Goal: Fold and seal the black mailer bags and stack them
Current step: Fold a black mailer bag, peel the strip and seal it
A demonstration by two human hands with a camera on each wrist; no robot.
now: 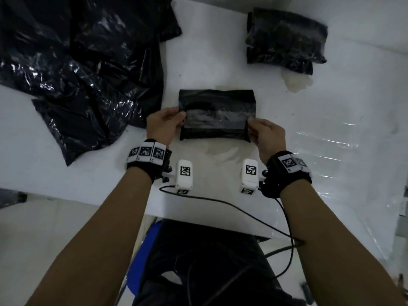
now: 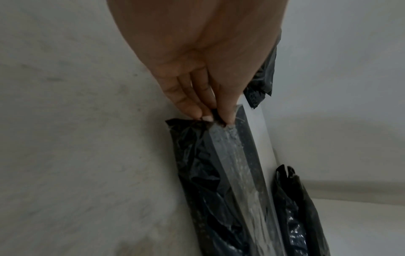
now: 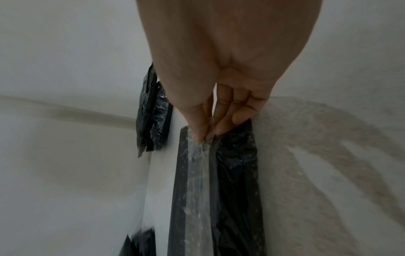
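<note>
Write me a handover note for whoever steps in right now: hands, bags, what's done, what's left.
Left hand pinches the left end of the folded mailer bag; right hand pinches its right end, on the white table.
The bag is folded, its shiny adhesive strip exposed; the flap looks not yet pressed down.
Stack of finished bags sits at far right.
Pile of unfolded bags lies at left.
Left to do: seal this bag, put it on the stack, then work through the pile.
</note>
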